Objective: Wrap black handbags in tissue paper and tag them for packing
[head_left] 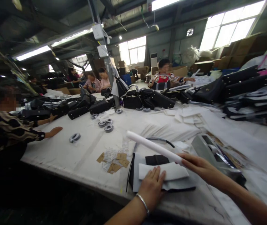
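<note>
My left hand (151, 184), with a bracelet on its wrist, lies with outstretched fingers on a folded white foam sheet (174, 172). That sheet rests on a black bag (131, 173) whose upper face is covered by a pale grey sheet. Beside the foam, a small black piece (157, 160) shows, and a curved bag handle (168, 142) sticks out on the far side. My right hand (193, 164) grips one end of a long white foam strip (152, 146), which slants up and left over the bag. Under my left palm, part of the foam is hidden.
A grey tape dispenser (206, 150) stands right of the bag. Brown cards (117, 162) with white strings and several tape rolls (107, 125) lie left on the white table (77, 159). Black bags (133, 100) line its far side. A co-worker's hand (56, 131) rests at left.
</note>
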`<state>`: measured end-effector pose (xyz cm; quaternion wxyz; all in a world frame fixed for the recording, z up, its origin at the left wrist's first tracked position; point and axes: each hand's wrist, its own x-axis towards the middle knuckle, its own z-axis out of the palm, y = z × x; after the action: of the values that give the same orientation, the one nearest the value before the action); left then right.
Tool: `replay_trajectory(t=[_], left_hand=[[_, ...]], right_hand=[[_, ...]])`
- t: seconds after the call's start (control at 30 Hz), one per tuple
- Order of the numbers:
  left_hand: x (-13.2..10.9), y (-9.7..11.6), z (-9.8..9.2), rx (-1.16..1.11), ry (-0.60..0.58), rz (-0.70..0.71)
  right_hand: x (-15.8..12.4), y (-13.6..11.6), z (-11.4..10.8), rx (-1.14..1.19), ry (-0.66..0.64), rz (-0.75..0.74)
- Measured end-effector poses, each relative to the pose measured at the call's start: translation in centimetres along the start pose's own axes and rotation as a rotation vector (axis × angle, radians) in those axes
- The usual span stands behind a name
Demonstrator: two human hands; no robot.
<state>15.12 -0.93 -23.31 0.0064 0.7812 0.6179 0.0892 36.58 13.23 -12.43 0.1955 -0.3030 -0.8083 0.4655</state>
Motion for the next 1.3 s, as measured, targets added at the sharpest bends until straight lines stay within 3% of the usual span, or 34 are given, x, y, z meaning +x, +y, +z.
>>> replay_trajectory(t=[0.03,0.13,0.23,0.3,0.4,0.57,0.8,0.97,1.13,1.2,1.3], left_hand=[[0.3,-0.1,-1.0,0.018,-0.08,0.014],[1.0,-0.7,-3.5,-0.019,-0.146,0.064],[1.5,-1.3,-4.5,-0.061,-0.165,0.091],[1.6,-1.5,-4.6,-0.066,-0.169,0.099],[1.6,-1.5,-4.7,-0.019,-0.159,0.107],[1.5,-1.5,-5.0,0.033,-0.14,0.122],[0.6,-1.5,-3.8,0.08,-0.064,0.17],[-0.5,-0.8,-1.3,0.147,0.067,0.169],[-1.1,-0.7,0.0,0.152,0.099,0.143],[-1.1,-0.5,0.2,0.158,0.092,0.134],[-0.5,0.4,0.0,0.181,0.082,0.097]], right_hand=[[-2.4,0.7,-1.0,-0.022,-0.016,0.032],[-8.9,2.9,-2.7,-0.107,-0.067,0.109],[-13.1,5.0,-1.8,-0.182,-0.027,0.102],[-14.2,6.2,0.0,-0.255,0.053,0.038],[-13.8,7.5,3.5,-0.401,0.227,-0.089],[-10.6,7.8,8.5,-0.583,0.555,-0.264],[-7.6,9.3,11.3,-0.64,0.794,-0.402],[-8.7,8.5,10.3,-0.539,0.686,-0.516],[-8.1,6.5,7.9,-0.791,0.465,-0.529],[-7.1,7.1,7.7,-0.857,0.398,-0.512],[-5.9,9.5,8.4,-0.825,0.408,-0.55]])
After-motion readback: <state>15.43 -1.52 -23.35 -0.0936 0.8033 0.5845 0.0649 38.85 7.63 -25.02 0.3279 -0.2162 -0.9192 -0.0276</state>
